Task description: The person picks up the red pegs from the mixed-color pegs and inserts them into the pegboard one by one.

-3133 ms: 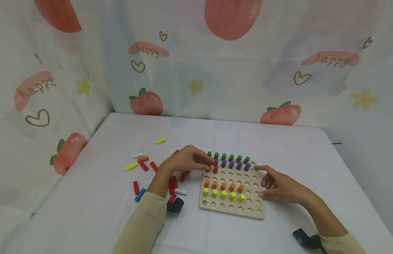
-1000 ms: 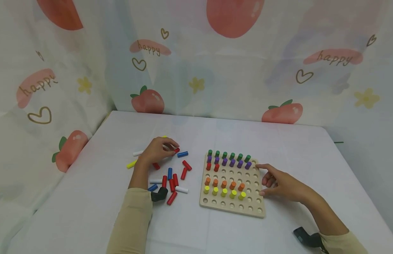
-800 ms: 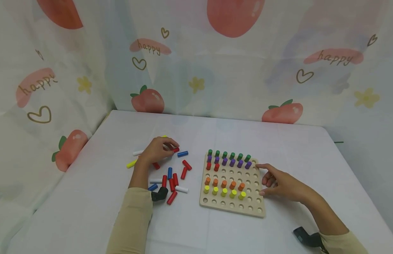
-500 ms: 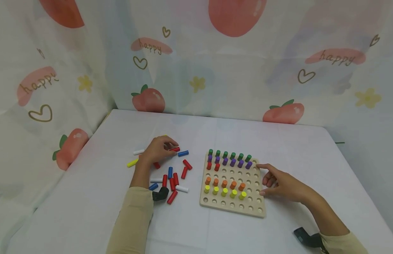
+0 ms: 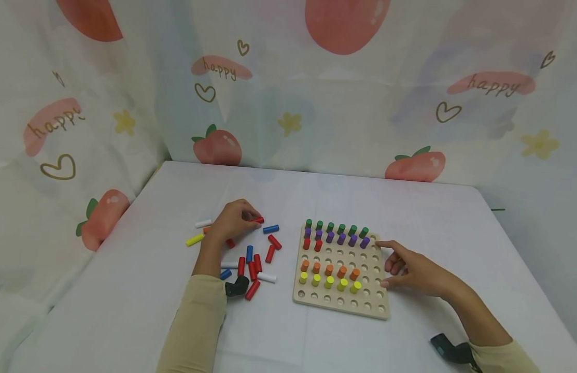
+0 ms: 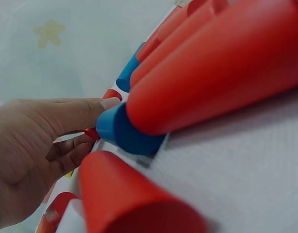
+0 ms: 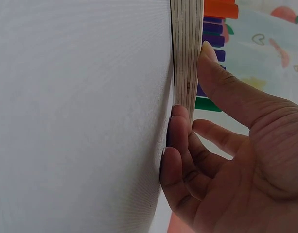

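My left hand [image 5: 234, 220] is at the back of a scatter of loose pegs, pinching a red peg [image 5: 258, 220] between thumb and fingers. Close to its fingertips lies a blue peg [image 5: 271, 229]. In the left wrist view the thumb hides most of the pinched peg. To the right is a wooden pegboard [image 5: 332, 306], with rows of green, purple, red, orange and yellow pegs upright in its holes. The red row holds two pegs at its left end. Thumb and index finger of my right hand [image 5: 416, 272] are spread and touch the board's right edge.
Several red pegs [image 5: 252, 271], white pegs [image 5: 267, 278] and blue pegs [image 5: 249, 254] lie left of the board. A yellow peg [image 5: 195, 240] and a white peg [image 5: 203, 224] are farther left. A printed curtain [image 5: 288, 93] stands behind the table [image 5: 344, 344].
My left hand has gone from the board's red row leftward to the loose pegs and pinched a red one. The blue peg beside it shifted slightly right. My right hand stayed at the edge.
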`<state>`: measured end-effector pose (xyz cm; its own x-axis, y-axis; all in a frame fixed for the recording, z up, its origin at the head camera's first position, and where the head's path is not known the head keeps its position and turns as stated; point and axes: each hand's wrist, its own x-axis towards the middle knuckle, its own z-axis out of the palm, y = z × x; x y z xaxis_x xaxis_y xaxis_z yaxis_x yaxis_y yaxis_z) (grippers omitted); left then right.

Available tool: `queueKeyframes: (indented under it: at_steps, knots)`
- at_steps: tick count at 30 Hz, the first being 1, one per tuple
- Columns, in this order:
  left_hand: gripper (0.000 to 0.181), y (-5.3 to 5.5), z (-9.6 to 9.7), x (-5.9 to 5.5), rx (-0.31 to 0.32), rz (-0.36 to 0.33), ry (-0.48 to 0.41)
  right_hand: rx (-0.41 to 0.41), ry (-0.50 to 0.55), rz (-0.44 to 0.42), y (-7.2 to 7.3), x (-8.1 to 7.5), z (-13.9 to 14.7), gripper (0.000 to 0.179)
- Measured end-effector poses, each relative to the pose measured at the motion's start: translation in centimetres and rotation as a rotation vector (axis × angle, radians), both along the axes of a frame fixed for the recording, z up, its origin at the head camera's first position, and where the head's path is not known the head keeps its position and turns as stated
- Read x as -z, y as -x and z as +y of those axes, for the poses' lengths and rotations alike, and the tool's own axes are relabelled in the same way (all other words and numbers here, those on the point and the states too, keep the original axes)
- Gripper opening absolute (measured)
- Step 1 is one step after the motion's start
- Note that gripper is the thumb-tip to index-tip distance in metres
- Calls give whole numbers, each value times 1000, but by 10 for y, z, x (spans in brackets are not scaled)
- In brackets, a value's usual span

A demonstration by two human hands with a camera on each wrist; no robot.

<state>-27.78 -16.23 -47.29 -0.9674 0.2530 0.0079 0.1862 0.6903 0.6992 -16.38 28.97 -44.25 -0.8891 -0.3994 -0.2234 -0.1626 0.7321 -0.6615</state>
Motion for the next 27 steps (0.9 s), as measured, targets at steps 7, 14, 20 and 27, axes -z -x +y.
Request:
queueKeyframes:
  at_steps: [7,14,20,27]
  knots:
    - [21,-1,-1,-1,15,-3,11,3,-3,-1,-1,-1,0,89]
    - [21,-2,0,-4,17,14,-4,5,-8,0,-1,-3,0,89]
    - [21,-4,3,-10,37,48,-43,-3,3,1,-1,-3,0,89]
    - [26,-5,7,-15,64,58,-104,-4,2,1,-1,-3,0,89]
